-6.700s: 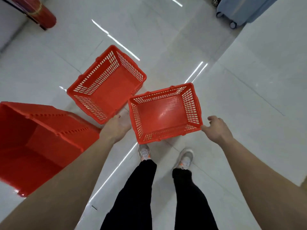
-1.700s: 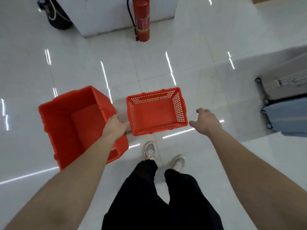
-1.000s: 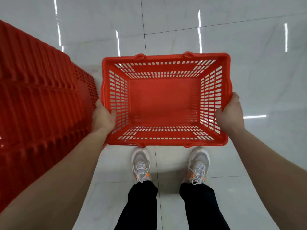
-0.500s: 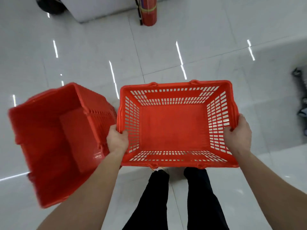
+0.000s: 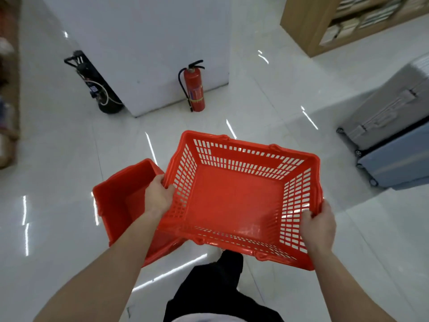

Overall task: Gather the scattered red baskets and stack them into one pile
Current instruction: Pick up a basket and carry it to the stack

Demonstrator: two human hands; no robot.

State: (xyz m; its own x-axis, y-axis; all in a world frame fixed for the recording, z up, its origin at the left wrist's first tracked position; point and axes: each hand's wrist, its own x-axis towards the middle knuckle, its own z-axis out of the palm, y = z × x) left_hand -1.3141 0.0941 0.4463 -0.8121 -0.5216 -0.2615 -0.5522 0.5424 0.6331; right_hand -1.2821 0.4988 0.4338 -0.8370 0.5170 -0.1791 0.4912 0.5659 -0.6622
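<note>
I hold a red slotted basket (image 5: 234, 201) up in the air in front of me, tilted slightly down to the right. My left hand (image 5: 159, 197) grips its left rim with the thumb inside. My right hand (image 5: 319, 226) grips the right rim near the front corner, fingers curled over it. Below and to the left, a second red basket (image 5: 123, 196) stands on the white floor, partly hidden behind my left forearm and the held one.
A red fire extinguisher (image 5: 193, 87) stands against a white pillar (image 5: 144, 49) ahead, with a black wheeled device (image 5: 95, 87) to its left. Two suitcases (image 5: 392, 135) stand at the right, and a wooden shelf (image 5: 325, 22) at the far right.
The held basket has risen higher and shifted right. The view has lifted, so the basket on the floor looks smaller and farther off, and the pillar, extinguisher and suitcases have come into sight.
</note>
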